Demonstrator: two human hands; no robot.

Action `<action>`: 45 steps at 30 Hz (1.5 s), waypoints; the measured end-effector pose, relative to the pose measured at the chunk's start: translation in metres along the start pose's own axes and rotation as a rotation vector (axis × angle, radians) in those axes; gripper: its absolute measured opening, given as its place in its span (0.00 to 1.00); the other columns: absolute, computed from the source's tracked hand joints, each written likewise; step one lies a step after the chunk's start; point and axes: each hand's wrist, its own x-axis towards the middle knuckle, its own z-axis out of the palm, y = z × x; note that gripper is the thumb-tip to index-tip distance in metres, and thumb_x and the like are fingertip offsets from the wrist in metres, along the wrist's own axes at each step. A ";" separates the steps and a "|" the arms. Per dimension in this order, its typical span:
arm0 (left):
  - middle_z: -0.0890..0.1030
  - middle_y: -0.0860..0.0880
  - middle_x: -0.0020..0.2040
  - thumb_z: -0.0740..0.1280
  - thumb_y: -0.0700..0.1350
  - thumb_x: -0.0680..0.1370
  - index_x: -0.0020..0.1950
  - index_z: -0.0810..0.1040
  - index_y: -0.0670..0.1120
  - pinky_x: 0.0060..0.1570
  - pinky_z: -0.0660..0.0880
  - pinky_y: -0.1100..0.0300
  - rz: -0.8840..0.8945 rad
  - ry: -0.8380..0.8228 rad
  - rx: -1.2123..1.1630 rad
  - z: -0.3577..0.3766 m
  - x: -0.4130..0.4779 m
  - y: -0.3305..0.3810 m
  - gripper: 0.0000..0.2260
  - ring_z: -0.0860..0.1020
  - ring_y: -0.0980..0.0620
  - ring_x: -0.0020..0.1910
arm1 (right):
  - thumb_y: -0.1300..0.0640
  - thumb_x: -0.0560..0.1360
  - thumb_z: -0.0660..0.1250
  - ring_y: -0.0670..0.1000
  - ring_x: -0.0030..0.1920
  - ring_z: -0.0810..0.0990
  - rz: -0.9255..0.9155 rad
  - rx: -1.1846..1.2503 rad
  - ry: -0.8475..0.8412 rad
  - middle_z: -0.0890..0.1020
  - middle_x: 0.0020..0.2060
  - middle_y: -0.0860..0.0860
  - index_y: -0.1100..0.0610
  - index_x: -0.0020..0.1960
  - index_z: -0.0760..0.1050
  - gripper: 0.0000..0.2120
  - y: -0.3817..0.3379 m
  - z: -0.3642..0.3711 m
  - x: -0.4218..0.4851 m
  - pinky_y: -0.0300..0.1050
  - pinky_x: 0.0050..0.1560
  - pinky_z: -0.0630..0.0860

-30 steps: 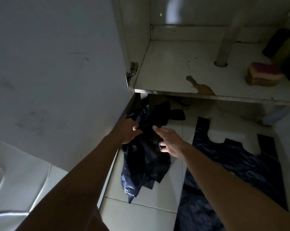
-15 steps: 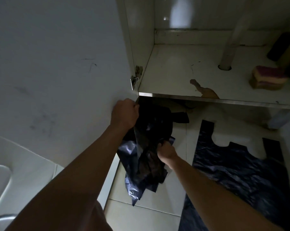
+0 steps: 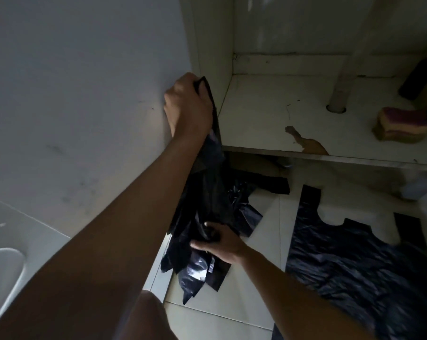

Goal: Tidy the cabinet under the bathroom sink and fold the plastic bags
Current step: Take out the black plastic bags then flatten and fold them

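Plastic bag point(image 3: 208, 192) | left hand point(image 3: 188, 106) grips top | right hand point(image 3: 222, 244) grips bottom

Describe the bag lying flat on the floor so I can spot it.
Find the open cabinet, then the floor before it. The black bag lies there on the right, handles toward the cabinet. Unlike the crumpled bag gripped by the left hand and right hand, it is spread flat.

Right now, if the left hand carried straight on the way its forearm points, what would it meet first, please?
Probably the cabinet's left side wall, just beyond the left hand gripping the black bag; depth is unclear.
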 end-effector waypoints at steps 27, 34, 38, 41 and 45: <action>0.82 0.52 0.50 0.63 0.44 0.79 0.55 0.81 0.48 0.49 0.78 0.57 0.241 -0.264 -0.208 0.009 -0.028 0.078 0.09 0.79 0.56 0.47 | 0.55 0.78 0.69 0.48 0.50 0.79 0.037 0.172 0.484 0.77 0.55 0.50 0.50 0.70 0.66 0.23 -0.021 -0.175 -0.082 0.42 0.50 0.79; 0.83 0.49 0.51 0.65 0.43 0.77 0.56 0.82 0.49 0.52 0.77 0.54 0.373 -0.335 -0.188 0.012 -0.024 0.136 0.10 0.80 0.50 0.50 | 0.39 0.69 0.76 0.47 0.59 0.77 -0.305 0.092 0.620 0.77 0.59 0.45 0.42 0.71 0.67 0.35 -0.115 -0.234 -0.120 0.39 0.55 0.76; 0.82 0.50 0.48 0.67 0.45 0.76 0.54 0.81 0.51 0.49 0.75 0.55 0.471 -0.359 -0.155 0.006 -0.011 0.172 0.08 0.78 0.52 0.45 | 0.51 0.79 0.68 0.50 0.48 0.82 -0.378 0.083 0.892 0.84 0.45 0.48 0.53 0.52 0.82 0.07 -0.138 -0.261 -0.140 0.36 0.42 0.74; 0.80 0.54 0.43 0.75 0.53 0.72 0.54 0.80 0.53 0.44 0.75 0.60 0.487 -0.546 -0.129 -0.001 0.000 0.184 0.13 0.77 0.57 0.41 | 0.53 0.79 0.68 0.45 0.39 0.80 -0.380 0.119 0.974 0.82 0.37 0.46 0.53 0.48 0.83 0.07 -0.134 -0.287 -0.162 0.30 0.35 0.71; 0.78 0.53 0.44 0.77 0.45 0.71 0.53 0.82 0.52 0.46 0.74 0.62 0.421 -0.667 0.056 0.001 0.012 0.193 0.12 0.79 0.53 0.45 | 0.55 0.78 0.69 0.45 0.48 0.83 -0.345 0.149 0.950 0.85 0.47 0.46 0.50 0.56 0.85 0.08 -0.119 -0.319 -0.192 0.33 0.44 0.79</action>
